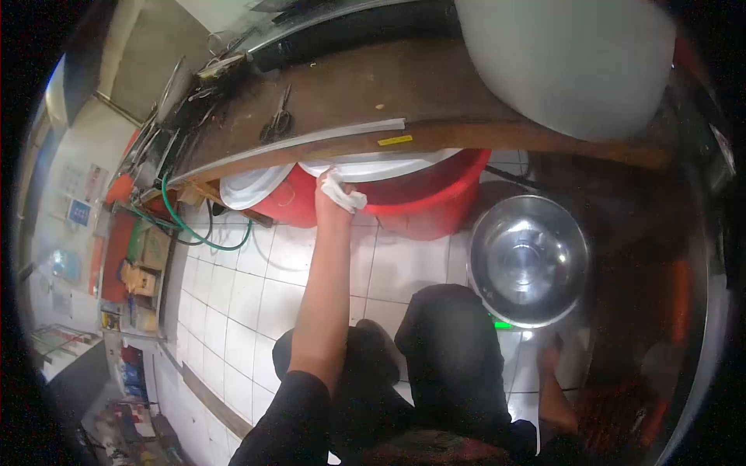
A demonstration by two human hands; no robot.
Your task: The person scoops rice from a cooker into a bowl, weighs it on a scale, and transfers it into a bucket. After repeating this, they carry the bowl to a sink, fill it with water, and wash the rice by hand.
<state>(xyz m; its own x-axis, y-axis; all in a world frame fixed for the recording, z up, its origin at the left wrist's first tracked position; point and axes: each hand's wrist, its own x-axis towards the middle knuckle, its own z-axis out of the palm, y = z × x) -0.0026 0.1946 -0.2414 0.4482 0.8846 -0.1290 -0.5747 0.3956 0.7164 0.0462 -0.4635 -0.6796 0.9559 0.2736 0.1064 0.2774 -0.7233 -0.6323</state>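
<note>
My left hand point(326, 186) reaches forward under the table edge, closed around a crumpled white cloth point(346, 196). It is at the near rim of a white lid point(396, 165) that lies askew on a large red tub point(435, 213), part of whose dark inside shows below the lid. Whether my fingers also grip the lid is hidden. Low on the right, my right hand point(549, 359) is near the lower rim of a wide stainless steel bowl point(528, 260); its fingers are too dark and small to make out. The bowl looks shiny, with nothing visible in it.
A brown table point(350, 85) overhangs the tubs, with scissors point(278, 120) on top and a large pale rounded container point(575, 62) at right. Another white lid point(252, 186) covers a second red tub. A green hose point(183, 221) curls above white floor tiles point(284, 248).
</note>
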